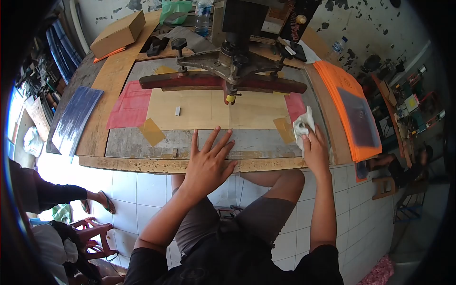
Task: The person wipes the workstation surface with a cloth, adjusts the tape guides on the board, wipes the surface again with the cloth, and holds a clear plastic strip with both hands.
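Observation:
My left hand [210,159] lies palm down with fingers spread on the grey metal plate [121,143], its fingertips by the lower edge of a beige sheet [190,109]. My right hand [316,149] has its fingers closed on a white cloth [303,124] at the plate's right side. Beside the cloth is a tan tape piece [284,129]; another tan piece [152,132] is stuck at the sheet's lower left. Pink sheets [129,105] show at both ends of the beige one. A small pale piece [177,111] rests on the beige sheet.
A press head with a red bar [190,81] hangs over the plate. Orange sheets with a dark panel [349,109] lie at the right, clear plastic sheets [78,116] at the left. A cardboard box [118,35] stands at the back left. People sit at both sides.

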`<state>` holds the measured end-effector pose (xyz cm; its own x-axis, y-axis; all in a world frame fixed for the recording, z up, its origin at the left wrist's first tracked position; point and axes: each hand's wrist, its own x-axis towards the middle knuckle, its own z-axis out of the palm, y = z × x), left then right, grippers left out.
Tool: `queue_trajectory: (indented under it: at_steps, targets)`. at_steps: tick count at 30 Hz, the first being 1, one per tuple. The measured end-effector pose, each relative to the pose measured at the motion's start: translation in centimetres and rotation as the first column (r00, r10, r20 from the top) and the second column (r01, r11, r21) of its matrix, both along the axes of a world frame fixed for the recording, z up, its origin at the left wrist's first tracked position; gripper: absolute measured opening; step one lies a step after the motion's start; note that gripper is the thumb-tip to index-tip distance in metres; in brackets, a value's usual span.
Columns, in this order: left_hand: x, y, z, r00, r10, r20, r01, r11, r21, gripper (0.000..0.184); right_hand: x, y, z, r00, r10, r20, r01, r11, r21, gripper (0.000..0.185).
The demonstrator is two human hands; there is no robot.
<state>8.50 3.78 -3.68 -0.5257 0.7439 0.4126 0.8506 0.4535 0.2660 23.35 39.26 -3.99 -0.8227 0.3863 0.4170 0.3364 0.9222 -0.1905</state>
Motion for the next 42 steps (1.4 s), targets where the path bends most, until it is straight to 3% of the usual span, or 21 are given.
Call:
queue_trajectory:
  at_steps: [3, 6, 10, 17, 24, 30, 32, 34, 37, 40, 42]
  targets:
    - [-1.0, 0.2, 0.9, 1.000, -0.024, -0.007, 0.024, 0.999, -0.039, 0.051, 0.9, -5.8, 1.7, 0.996, 0.086, -0.037, -0.091, 0.980, -0.179, 0.047]
    - [-2.0, 0.5, 1.3, 1.000, -0.016, 0.020, 0.017, 0.999, -0.047, 0.052, 0.7, -11.0, 2.2, 0.970, 0.241, -0.014, -0.242, 0.968, -0.071, 0.048]
    - [-2.3, 1.1, 1.9, 1.000, 0.019, 0.007, -0.018, 0.997, -0.072, 0.050, -1.4, -10.0, 2.0, 0.973, 0.220, -0.071, -0.225, 0.972, -0.073, 0.044]
    - [-3.4, 2.9, 1.6, 0.997, 0.074, -0.005, -0.074, 0.993, -0.087, 0.050, -5.1, -5.0, 2.7, 0.927, 0.368, -0.068, -0.374, 0.911, -0.175, 0.039]
    - [-6.0, 1.6, 1.2, 0.997, -0.077, 0.013, 0.078, 0.995, -0.063, 0.046, -6.2, -3.7, 3.6, 0.913, 0.406, -0.043, -0.405, 0.884, -0.235, 0.037]
    - [-6.3, 1.0, 1.2, 0.989, -0.116, 0.090, 0.119, 0.993, -0.027, 0.046, -6.5, -4.9, 2.0, 0.945, 0.325, -0.040, -0.327, 0.931, -0.161, 0.038]
    - [-6.4, 0.8, 1.4, 0.977, -0.132, 0.166, 0.133, 0.991, 0.002, 0.048, -6.3, -9.5, 2.3, 0.915, 0.404, -0.018, -0.394, 0.883, -0.256, 0.041]
    - [-7.1, 0.9, 1.0, 0.961, -0.129, 0.246, 0.128, 0.992, 0.021, 0.050, -6.3, -14.1, 1.7, 0.823, 0.564, -0.075, -0.569, 0.814, -0.116, 0.044]
    - [-7.0, 0.8, 1.6, 0.948, -0.144, 0.285, 0.135, 0.990, 0.052, 0.049, -4.8, -18.3, 2.3, 0.743, 0.667, -0.053, -0.668, 0.732, -0.134, 0.047]
    - [-6.8, 0.6, 1.8, 0.961, -0.133, 0.242, 0.126, 0.991, 0.044, 0.048, -3.0, -16.7, 2.9, 0.729, 0.685, -0.001, -0.678, 0.722, -0.141, 0.046]
    - [-6.5, 0.8, 1.9, 0.973, -0.111, 0.204, 0.113, 0.994, 0.000, 0.050, -1.2, -13.9, 2.6, 0.842, 0.539, -0.024, -0.537, 0.834, -0.128, 0.047]
